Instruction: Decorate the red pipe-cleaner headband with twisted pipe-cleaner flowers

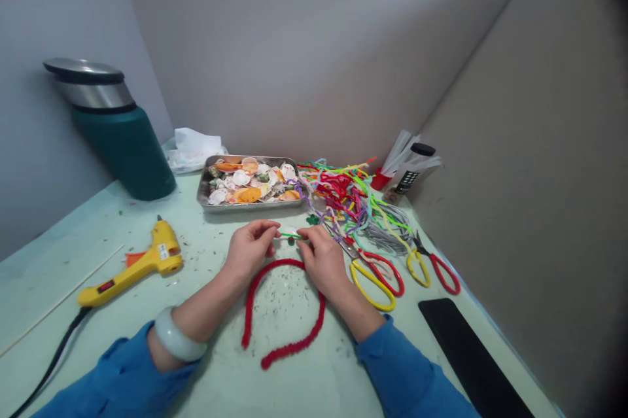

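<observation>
My left hand (249,249) and my right hand (324,258) are close together over the table, fingertips pinched on the two ends of a short, thin green strip (290,235). It looks like a piece of pipe cleaner, though its kind is too small to be sure of. A small dark green and red bit (291,241) shows just below it. Under my wrists a red pipe cleaner (294,347) lies bent into an open loop, partly hidden by my right hand. Beyond my fingers sits a small dark green curled piece (313,220).
A metal tray (250,208) of seashells stands behind my hands, beside a tangle of coloured pipe cleaners (343,192). Two pairs of scissors (373,284) lie right. Left are a yellow glue gun (142,267), a white stick (63,300) and a teal bottle (125,150).
</observation>
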The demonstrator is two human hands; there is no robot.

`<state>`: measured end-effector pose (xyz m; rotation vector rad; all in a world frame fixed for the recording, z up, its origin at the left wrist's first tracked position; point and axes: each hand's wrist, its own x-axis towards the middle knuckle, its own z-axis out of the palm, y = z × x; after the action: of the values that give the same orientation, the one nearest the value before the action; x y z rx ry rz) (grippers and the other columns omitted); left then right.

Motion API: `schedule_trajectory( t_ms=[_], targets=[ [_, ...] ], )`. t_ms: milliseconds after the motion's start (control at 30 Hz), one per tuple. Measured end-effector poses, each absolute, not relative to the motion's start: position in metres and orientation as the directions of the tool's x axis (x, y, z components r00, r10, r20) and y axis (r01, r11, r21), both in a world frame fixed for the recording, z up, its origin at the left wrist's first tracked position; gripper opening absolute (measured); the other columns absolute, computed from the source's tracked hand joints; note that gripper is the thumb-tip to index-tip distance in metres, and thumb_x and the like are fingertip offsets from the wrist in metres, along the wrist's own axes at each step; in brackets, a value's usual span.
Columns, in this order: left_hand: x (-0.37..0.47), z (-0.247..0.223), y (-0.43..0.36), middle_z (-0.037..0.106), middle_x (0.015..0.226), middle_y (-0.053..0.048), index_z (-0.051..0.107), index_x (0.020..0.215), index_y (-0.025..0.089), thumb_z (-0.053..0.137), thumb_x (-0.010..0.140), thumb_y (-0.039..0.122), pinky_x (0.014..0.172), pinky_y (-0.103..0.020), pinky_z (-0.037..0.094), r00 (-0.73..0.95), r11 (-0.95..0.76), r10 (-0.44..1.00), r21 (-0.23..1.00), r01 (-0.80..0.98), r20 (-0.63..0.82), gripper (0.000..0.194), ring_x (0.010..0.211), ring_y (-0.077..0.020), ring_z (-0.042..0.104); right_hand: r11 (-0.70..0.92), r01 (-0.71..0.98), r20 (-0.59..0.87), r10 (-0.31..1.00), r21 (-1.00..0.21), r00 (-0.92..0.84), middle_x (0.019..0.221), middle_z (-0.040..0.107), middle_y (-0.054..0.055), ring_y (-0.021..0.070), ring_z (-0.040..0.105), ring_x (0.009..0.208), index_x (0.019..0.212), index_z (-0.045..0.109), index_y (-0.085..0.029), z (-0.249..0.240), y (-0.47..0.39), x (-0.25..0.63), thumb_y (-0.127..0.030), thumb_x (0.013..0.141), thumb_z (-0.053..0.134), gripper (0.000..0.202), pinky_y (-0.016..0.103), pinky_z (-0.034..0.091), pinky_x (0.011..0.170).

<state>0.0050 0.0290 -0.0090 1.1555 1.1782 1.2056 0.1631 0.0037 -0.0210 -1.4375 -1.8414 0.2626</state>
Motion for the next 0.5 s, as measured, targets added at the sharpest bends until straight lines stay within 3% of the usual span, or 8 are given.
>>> schedule_trajectory(
  t_ms=[300, 500],
  targets=[
    [0.007, -0.010, 0.031, 0.062, 0.066, 0.000, 0.064, 0.085, 0.013, 0.062, 0.067, 0.032, 0.043, -0.023, 0.039, -0.067, 0.034, 0.997, 0.998, -0.047, -0.037, 0.026, 0.041, -0.0084, 0.047, 0.348, 0.776, 0.417, 0.901, -0.526, -0.121, 0.088, 0.065, 0.005, 0.0178, 0.059, 0.084, 0.090, 0.067, -0.021, -0.019, 0.006, 0.168, -0.019, 0.088, 0.049, 0.019, 0.028, 0.044, 0.078],
    [0.006, -0.015, 0.035, 0.063, 0.065, 0.001, 0.065, 0.085, 0.014, 0.061, 0.066, 0.034, 0.042, -0.023, 0.038, -0.064, 0.030, 0.997, 0.999, -0.025, -0.031, 0.027, 0.040, -0.0088, 0.047, 0.320, 0.877, 0.351, 0.917, -0.357, -0.192, 0.091, 0.063, 0.005, 0.0168, 0.058, 0.083, 0.108, 0.064, -0.024, -0.017, 0.013, 0.159, -0.021, 0.088, 0.050, 0.025, 0.025, 0.042, 0.070]
  ],
)
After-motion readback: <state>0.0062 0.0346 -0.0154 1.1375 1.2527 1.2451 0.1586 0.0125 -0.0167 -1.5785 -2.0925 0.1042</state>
